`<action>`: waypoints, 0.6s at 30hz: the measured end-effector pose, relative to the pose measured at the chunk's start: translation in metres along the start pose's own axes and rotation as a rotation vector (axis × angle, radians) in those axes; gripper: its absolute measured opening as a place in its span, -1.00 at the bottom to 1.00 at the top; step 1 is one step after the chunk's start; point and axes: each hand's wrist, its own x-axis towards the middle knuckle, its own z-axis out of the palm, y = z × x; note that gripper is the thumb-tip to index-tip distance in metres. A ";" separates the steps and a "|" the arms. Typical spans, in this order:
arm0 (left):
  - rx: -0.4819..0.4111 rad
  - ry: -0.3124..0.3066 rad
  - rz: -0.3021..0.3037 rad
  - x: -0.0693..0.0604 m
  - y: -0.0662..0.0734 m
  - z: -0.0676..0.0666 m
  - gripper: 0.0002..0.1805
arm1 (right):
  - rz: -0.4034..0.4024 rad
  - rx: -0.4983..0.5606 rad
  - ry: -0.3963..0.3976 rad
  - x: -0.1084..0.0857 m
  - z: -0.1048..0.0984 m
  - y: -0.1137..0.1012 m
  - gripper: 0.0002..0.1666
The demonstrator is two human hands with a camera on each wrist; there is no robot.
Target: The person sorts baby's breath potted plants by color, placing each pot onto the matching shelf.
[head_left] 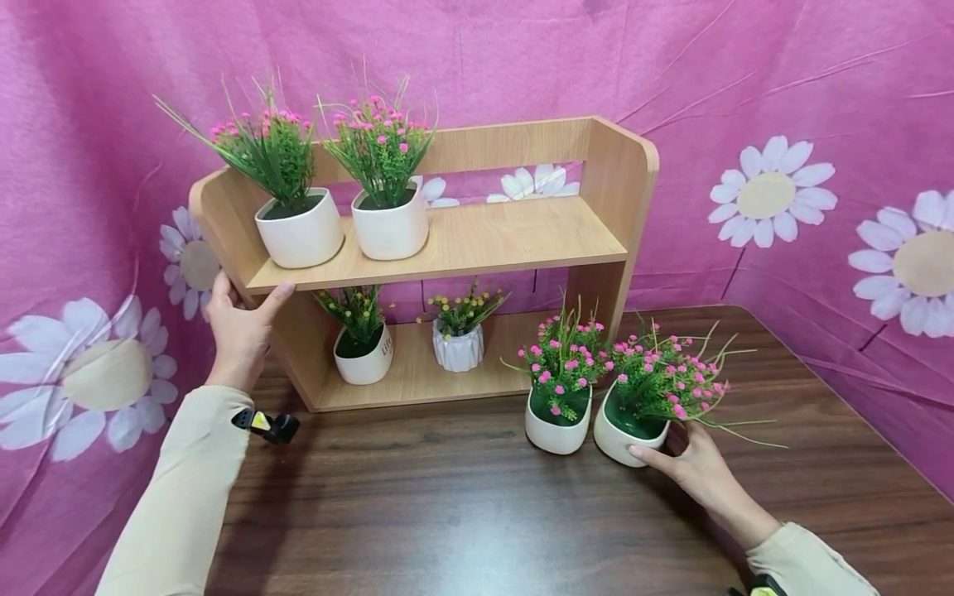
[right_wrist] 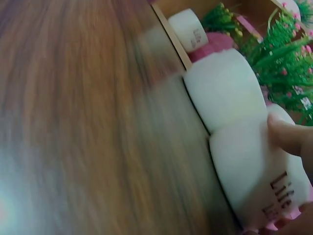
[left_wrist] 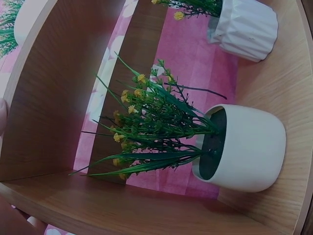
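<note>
At the left end of a two-tier wooden shelf [head_left: 522, 236], my left hand [head_left: 240, 335] grips the side panel, thumb over the front edge. On the table at the right, my right hand [head_left: 699, 470] holds a white flowerpot with pink flowers [head_left: 620, 440], its thumb on the pot's wall. "Life" is printed on that pot [right_wrist: 259, 181] in the right wrist view. A similar pink-flowered pot [head_left: 555, 429] stands close at its left. Two more pink-flowered pots, the left one [head_left: 301, 232] and its neighbour [head_left: 391, 225], stand on the upper tier.
Below, on the lower tier, are a yellow-flowered white pot [head_left: 365, 356] and a ribbed white pot [head_left: 458, 348]. The dark wooden table [head_left: 417, 497] extends in front of the shelf. A pink cloth with large daisies [head_left: 771, 194] hangs behind and at the sides.
</note>
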 end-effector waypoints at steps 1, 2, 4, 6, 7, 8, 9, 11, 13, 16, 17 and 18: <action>-0.001 0.000 0.000 0.000 0.000 0.000 -0.17 | -0.010 -0.013 -0.013 0.000 -0.002 0.001 0.04; -0.002 -0.001 0.002 0.000 0.000 0.000 -0.17 | -0.017 -0.022 -0.026 0.000 -0.005 0.002 0.04; -0.003 0.000 0.006 0.000 0.000 -0.001 -0.18 | -0.035 -0.030 -0.052 0.000 -0.009 0.005 0.04; -0.003 -0.001 0.010 0.001 -0.001 -0.001 -0.18 | -0.045 -0.049 -0.078 0.001 -0.015 0.009 0.04; -0.001 -0.002 0.011 0.001 -0.001 0.000 -0.18 | -0.046 -0.058 -0.098 0.001 -0.018 0.011 0.03; 0.002 -0.003 0.011 0.001 -0.001 0.000 -0.18 | -0.043 -0.077 -0.115 0.002 -0.023 0.013 0.03; 0.002 -0.004 0.011 0.001 -0.001 0.000 -0.18 | -0.033 -0.106 -0.131 0.002 -0.028 0.014 0.04; -0.001 -0.007 0.013 0.001 -0.001 -0.001 -0.17 | -0.009 -0.159 -0.170 0.004 -0.039 0.017 0.07; -0.008 -0.010 0.018 0.001 -0.001 -0.001 -0.17 | 0.013 -0.204 -0.212 0.006 -0.050 0.019 0.13; -0.018 -0.011 0.023 0.002 -0.001 -0.001 -0.17 | -0.028 -0.213 -0.265 0.011 -0.064 0.026 0.15; -0.020 -0.012 0.024 0.001 -0.001 -0.001 -0.16 | -0.055 -0.194 -0.290 0.013 -0.068 0.028 0.11; -0.021 -0.013 0.023 0.001 -0.001 -0.001 -0.16 | -0.090 -0.170 -0.315 0.015 -0.071 0.031 0.07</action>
